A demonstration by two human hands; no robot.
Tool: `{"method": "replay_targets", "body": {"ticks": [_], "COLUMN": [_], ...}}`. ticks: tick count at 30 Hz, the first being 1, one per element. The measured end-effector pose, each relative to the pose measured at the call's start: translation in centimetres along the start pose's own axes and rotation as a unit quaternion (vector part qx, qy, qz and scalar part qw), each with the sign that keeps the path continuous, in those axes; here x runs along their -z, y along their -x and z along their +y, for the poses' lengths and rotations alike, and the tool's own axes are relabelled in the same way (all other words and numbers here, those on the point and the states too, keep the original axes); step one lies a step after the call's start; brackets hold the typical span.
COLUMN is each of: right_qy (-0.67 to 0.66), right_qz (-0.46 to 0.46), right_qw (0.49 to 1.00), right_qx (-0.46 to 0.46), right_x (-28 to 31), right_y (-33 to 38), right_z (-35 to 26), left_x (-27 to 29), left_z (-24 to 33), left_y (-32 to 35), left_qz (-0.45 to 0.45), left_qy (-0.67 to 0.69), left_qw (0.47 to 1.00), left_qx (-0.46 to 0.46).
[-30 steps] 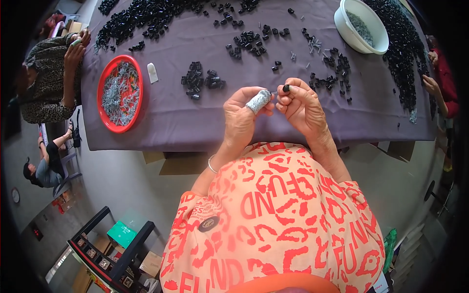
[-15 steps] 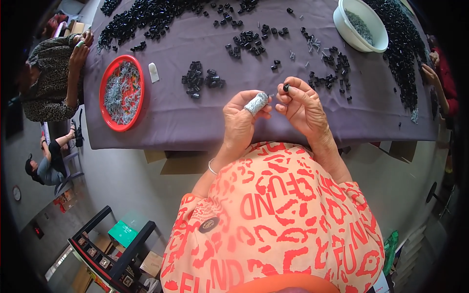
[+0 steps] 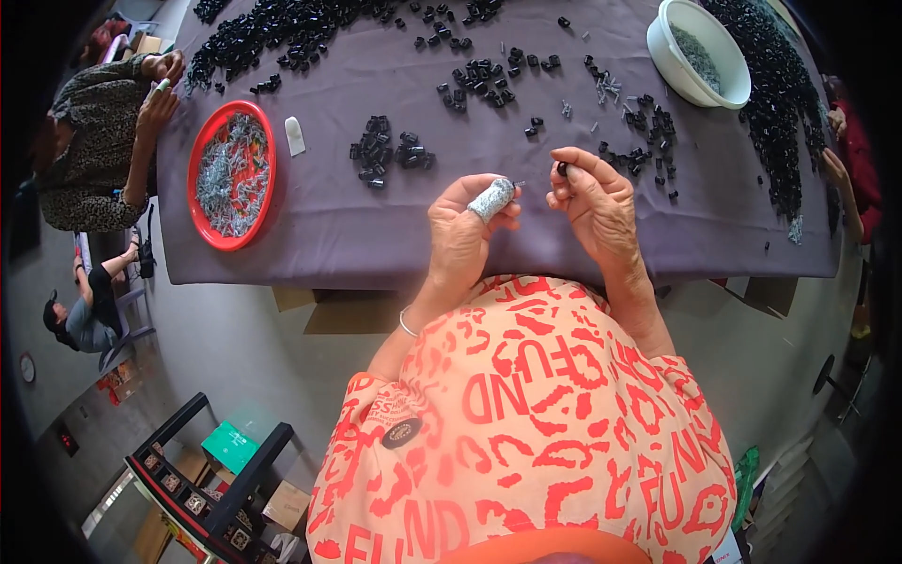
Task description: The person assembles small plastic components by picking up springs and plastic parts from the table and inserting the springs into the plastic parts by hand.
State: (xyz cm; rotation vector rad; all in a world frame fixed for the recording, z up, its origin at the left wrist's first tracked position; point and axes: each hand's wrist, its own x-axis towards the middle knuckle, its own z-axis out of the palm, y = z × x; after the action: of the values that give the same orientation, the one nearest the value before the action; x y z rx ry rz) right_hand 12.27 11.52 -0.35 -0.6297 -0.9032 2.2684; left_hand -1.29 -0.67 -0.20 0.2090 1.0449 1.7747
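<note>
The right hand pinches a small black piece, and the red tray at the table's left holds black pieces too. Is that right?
Not quite: the head view shows the red tray holding thin grey pieces, not black ones. The right hand does pinch a small black piece.

My left hand (image 3: 458, 230): thumb hidden by grey wrap (image 3: 491, 199) | tiny piece (image 3: 520, 184): unidentifiable | black piece (image 3: 563, 169): part-covered by my right hand (image 3: 604, 199) | black heap (image 3: 272, 33): cut off above

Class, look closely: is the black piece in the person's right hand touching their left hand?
Apart. The head view shows purple cloth between the black piece, pinched in the right hand, and the left hand.
</note>
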Motion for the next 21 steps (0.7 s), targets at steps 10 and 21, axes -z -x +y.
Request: {"method": "replay_targets", "body": {"ticks": [10,21], "right_qy": [0.126,0.270], "right_qz": [0.043,0.036], "right_qw": [0.990,0.958], "right_qx": [0.037,0.090], "right_x": [-1.4,-3.0], "right_y": [0.5,1.3], "right_z": [0.1,-0.1], "left_x": [-0.3,-0.7], "left_z": [0.4,0.6], "left_y": [0.2,0.4], "left_qz": [0.015,0.013], "left_qy": [-0.007,-0.024], "left_qw": [1.000,1.000], "left_qx": [0.000,-0.011]}}
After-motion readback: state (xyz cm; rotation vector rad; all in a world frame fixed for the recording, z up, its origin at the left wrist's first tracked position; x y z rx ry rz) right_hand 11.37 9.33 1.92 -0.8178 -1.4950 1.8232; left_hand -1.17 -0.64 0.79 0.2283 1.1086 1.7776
